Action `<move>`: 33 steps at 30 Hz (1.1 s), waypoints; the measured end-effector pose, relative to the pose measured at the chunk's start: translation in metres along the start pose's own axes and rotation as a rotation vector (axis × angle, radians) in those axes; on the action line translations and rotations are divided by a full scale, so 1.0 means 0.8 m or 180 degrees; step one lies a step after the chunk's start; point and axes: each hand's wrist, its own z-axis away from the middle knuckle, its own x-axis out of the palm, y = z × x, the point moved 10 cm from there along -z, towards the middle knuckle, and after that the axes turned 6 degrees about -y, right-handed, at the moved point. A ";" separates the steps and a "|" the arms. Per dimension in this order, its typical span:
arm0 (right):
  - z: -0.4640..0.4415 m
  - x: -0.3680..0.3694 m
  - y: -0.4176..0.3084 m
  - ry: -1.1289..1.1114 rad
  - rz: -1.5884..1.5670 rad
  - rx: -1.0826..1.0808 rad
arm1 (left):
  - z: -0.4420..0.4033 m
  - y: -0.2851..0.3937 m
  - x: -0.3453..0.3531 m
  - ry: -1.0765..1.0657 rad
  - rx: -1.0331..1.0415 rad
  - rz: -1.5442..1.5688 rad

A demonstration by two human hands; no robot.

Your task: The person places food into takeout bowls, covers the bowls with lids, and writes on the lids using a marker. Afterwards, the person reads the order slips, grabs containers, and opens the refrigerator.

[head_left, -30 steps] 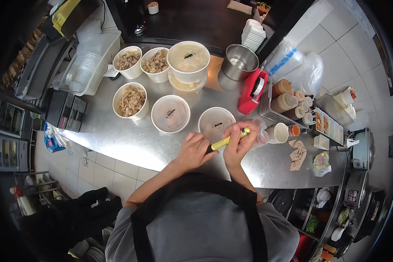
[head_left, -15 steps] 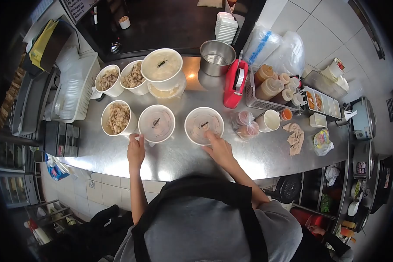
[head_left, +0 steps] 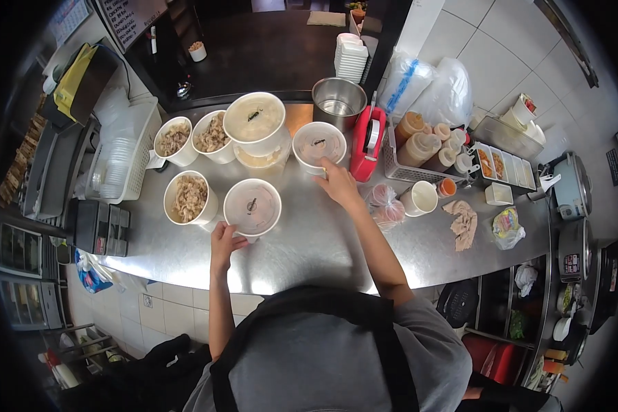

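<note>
My right hand (head_left: 338, 184) pinches the near rim of a white paper bowl (head_left: 319, 146) with a clear lid, which stands toward the back of the counter. A second lidded bowl (head_left: 253, 208) sits nearer to me. At its lower left edge rests my left hand (head_left: 225, 244), fingers apart and touching the side. To the left is an uncovered bowl of chopped meat-like food (head_left: 190, 197). Behind it stand two similar open bowls (head_left: 174, 140) (head_left: 213, 132). A large lidded tub (head_left: 255, 118) is stacked on another container.
A red tape dispenser (head_left: 369, 147) and a steel pot (head_left: 338, 103) stand right of the held bowl. Farther right are a basket of sauce bottles (head_left: 420, 148), bagged cups (head_left: 388, 209), a paper cup (head_left: 419, 198) and a crumpled cloth (head_left: 461, 225). A lid basket (head_left: 136, 147) stands left.
My right hand has pushed the right lidded bowl away from me, toward the back of the counter beside the tape dispenser. My left hand has shifted right along the other lidded bowl's near edge.
</note>
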 end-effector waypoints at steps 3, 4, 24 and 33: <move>-0.003 -0.015 0.018 -0.0300 -0.0862 0.0281 | 0.004 0.028 0.032 -0.0297 0.0078 -0.0192; -0.005 -0.034 0.020 -0.0181 -0.1171 0.0342 | 0.004 0.039 0.043 -0.0409 0.0090 -0.0297; -0.201 -0.196 0.201 0.2241 -0.1766 -0.0783 | -0.102 0.083 0.229 -0.1308 0.0122 0.0469; -0.139 -0.217 -0.087 0.2333 -0.1692 -0.1357 | 0.095 -0.003 0.049 -0.0899 0.0048 0.0492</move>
